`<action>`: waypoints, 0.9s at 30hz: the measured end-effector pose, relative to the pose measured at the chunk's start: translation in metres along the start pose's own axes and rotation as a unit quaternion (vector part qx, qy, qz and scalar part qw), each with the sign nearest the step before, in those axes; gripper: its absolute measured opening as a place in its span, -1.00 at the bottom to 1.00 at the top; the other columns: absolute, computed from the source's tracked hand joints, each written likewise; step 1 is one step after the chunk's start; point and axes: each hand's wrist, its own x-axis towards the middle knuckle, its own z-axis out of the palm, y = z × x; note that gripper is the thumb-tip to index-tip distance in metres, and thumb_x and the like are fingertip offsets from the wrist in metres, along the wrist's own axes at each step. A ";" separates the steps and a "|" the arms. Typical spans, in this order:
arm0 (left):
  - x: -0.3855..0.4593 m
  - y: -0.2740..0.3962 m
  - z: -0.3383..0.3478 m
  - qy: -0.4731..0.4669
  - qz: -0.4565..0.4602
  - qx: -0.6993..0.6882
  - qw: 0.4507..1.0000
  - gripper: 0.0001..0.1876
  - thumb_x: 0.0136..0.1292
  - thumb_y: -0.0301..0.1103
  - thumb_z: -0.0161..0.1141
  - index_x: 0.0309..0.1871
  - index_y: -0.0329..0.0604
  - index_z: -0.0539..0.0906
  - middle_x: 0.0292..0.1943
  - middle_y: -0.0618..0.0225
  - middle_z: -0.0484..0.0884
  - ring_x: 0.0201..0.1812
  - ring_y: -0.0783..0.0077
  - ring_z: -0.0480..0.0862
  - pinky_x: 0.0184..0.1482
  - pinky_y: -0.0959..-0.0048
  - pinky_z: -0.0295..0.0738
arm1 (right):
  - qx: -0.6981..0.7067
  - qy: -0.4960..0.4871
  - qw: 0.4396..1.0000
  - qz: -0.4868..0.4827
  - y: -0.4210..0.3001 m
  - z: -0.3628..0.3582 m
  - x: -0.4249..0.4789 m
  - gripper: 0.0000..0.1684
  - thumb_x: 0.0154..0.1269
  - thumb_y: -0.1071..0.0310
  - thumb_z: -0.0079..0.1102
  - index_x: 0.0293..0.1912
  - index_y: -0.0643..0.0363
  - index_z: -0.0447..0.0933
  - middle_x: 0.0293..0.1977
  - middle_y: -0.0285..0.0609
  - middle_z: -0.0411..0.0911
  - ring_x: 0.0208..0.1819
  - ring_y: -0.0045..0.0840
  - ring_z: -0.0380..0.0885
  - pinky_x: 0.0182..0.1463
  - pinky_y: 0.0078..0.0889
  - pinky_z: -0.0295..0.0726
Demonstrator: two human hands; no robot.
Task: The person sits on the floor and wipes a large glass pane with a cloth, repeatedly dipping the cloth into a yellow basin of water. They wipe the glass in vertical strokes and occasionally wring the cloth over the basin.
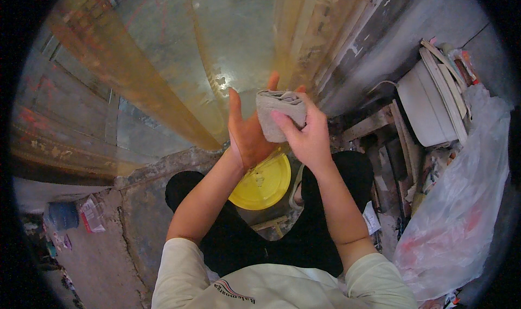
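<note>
A folded grey cloth (pixel 281 115) is pinched in my right hand (pixel 311 136), with the thumb across its near face. My left hand (pixel 252 140) is spread behind and beside the cloth, palm up, its thumb pointing away from me; the cloth covers part of its fingers. Whether the left palm presses on the cloth is hard to tell. Below both hands, between my knees, sits a round yellow plastic basin (pixel 260 187), partly hidden by my left wrist.
A sheer yellowish curtain (pixel 163 101) hangs ahead and to the left. On the right are a white plastic container (pixel 427 101), wooden pieces (pixel 370 126) and a large clear plastic bag (pixel 456 211). A blue container (pixel 63 216) stands at the far left.
</note>
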 end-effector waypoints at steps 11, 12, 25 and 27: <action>-0.008 0.007 0.008 -0.019 -0.020 0.012 1.000 0.13 0.22 0.75 -0.20 0.74 0.35 -0.08 0.65 0.06 0.18 0.59 -0.08 0.26 0.58 -0.31 -0.03 | -0.134 0.110 0.984 -0.039 0.008 -0.036 0.015 -0.65 0.32 0.36 0.46 0.02 0.29 0.62 -0.18 0.06 0.75 -0.12 -0.20 0.78 -0.03 -0.24 0.68; -0.008 0.007 0.010 -0.016 -0.021 0.045 0.999 0.14 0.21 0.76 -0.21 0.74 0.35 -0.10 0.65 0.07 0.18 0.60 -0.07 0.26 0.58 -0.33 -0.05 | -0.136 0.111 0.984 -0.032 0.008 -0.040 0.016 -0.66 0.33 0.36 0.44 0.02 0.29 0.62 -0.18 0.06 0.76 -0.12 -0.21 0.78 -0.02 -0.25 0.68; -0.003 0.001 -0.001 0.002 0.004 0.005 1.000 0.11 0.23 0.74 -0.16 0.72 0.30 0.06 0.63 0.01 0.19 0.58 -0.12 0.27 0.60 -0.06 0.11 | -0.084 0.022 0.996 -0.026 -0.006 0.001 0.001 -0.66 0.34 0.40 0.43 0.05 0.33 0.62 -0.15 0.00 0.77 -0.09 -0.43 0.77 0.03 -0.36 0.67; 0.000 -0.002 -0.004 -0.026 -0.002 -0.010 1.000 0.09 0.23 0.73 -0.15 0.71 0.30 0.11 0.62 -0.02 0.20 0.56 -0.13 0.30 0.59 -0.09 0.15 | -0.074 0.008 0.996 -0.056 -0.013 0.010 -0.001 -0.67 0.32 0.40 0.45 0.03 0.32 0.63 -0.16 0.00 0.78 -0.08 -0.41 0.77 0.02 -0.36 0.67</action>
